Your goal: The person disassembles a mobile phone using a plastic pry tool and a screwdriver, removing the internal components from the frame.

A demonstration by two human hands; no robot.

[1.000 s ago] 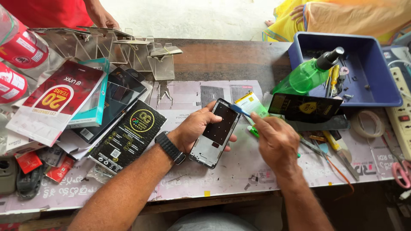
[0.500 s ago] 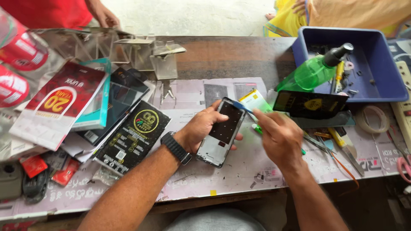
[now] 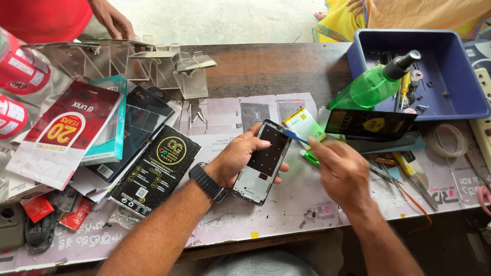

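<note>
Left hand gripping phone frame (long axis leaning away-right), right hand pinching blue tool

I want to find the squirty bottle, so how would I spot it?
Look at the blue tray on the table's right side. Leaning over its near-left corner lies a spray bottle. It is the only see-through green thing there, with a black nozzle pointing into the tray.
</note>
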